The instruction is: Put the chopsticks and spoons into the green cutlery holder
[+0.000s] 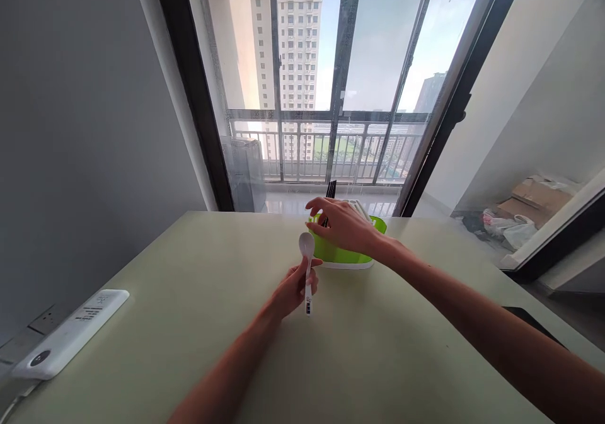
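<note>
A white spoon (307,246) with a printed mark near the end of its handle is pinched in my left hand (297,285), bowl upward, over the table. Just behind it stands a green basket (340,254) with a white base. My right hand (343,222) reaches over the basket's near left side, thumb and fingers apart, with nothing seen between them. Several black chopsticks (331,189) stick up from the basket behind my fingers. White items (358,208), partly hidden by the hand, also show at its top; I cannot tell what they are.
The pale table (189,273) meets a wall on the left. A white power strip (75,329) lies along its left edge, and a flat black object (532,323) at the right, partly behind my forearm. Beyond are glass doors; cardboard boxes (539,197) and bags lie on the floor.
</note>
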Demonstrator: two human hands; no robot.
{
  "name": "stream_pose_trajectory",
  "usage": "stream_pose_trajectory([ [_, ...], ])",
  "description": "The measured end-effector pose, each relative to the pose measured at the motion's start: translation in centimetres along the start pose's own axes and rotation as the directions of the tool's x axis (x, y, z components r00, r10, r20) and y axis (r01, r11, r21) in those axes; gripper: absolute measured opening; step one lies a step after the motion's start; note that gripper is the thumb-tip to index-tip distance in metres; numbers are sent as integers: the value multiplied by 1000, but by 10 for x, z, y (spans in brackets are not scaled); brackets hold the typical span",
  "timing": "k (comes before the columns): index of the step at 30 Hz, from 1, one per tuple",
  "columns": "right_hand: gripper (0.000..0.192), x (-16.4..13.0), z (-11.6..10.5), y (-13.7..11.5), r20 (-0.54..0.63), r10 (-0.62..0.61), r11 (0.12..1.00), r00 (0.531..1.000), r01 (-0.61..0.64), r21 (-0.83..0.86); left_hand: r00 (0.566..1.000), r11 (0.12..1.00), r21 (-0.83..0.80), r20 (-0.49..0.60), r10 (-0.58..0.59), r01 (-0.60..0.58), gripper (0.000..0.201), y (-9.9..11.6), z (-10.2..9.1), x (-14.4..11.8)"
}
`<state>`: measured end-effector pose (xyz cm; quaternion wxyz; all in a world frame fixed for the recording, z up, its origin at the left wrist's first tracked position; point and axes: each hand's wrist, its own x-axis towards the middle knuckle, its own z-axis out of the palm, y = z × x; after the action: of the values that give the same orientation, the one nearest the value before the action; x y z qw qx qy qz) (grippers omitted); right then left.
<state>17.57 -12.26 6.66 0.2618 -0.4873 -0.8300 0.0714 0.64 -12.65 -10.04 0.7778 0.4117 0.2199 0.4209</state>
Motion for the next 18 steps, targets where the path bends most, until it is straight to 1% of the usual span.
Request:
stream_pose_trajectory([
  [1, 35, -1, -2, -1, 37, -8, 999, 999, 6, 37, 998, 999, -32, 52, -22, 24, 46, 1, 0, -2],
  [3, 39, -6, -5, -2, 166, -36, 991, 985, 14, 136, 987, 996, -67, 149, -54, 65, 41, 1, -1, -7],
  [4, 42, -8, -6, -2, 243, -62, 978, 968, 10, 209, 979, 994, -70, 194, -64, 79, 40, 1, -2, -9],
  [6, 47, -14, -7, -1, 378, -135, 925, 916, -20, 380, 953, 993, -47, 291, -86, 104, 40, 1, -4, -12],
  [8, 52, -20, -8, -1, 458, -204, 861, 866, -64, 505, 919, 992, -3, 377, -119, 130, 44, 2, -5, -14],
  [9, 52, -23, -8, -2, 479, -224, 841, 849, -79, 535, 901, 989, 23, 410, -142, 145, 48, 2, -4, -15],
  [10, 50, -26, -7, -4, 491, -235, 832, 839, -88, 548, 885, 986, 49, 436, -165, 160, 52, 3, -4, -16],
  [12, 44, -33, -5, -8, 493, -230, 837, 839, -89, 541, 862, 979, 93, 465, -203, 180, 60, 5, -2, -17],
  [14, 39, -38, -3, -13, 457, -216, 857, 863, -57, 513, 850, 975, 125, 477, -222, 184, 67, 7, 1, -18],
  [16, 38, -41, -4, -15, 380, -230, 884, 896, 30, 466, 855, 976, 133, 473, -214, 171, 70, 8, 4, -18],
  [18, 38, -42, -9, -15, 305, -253, 901, 918, 109, 419, 870, 983, 110, 458, -181, 147, 70, 9, 6, -17],
])
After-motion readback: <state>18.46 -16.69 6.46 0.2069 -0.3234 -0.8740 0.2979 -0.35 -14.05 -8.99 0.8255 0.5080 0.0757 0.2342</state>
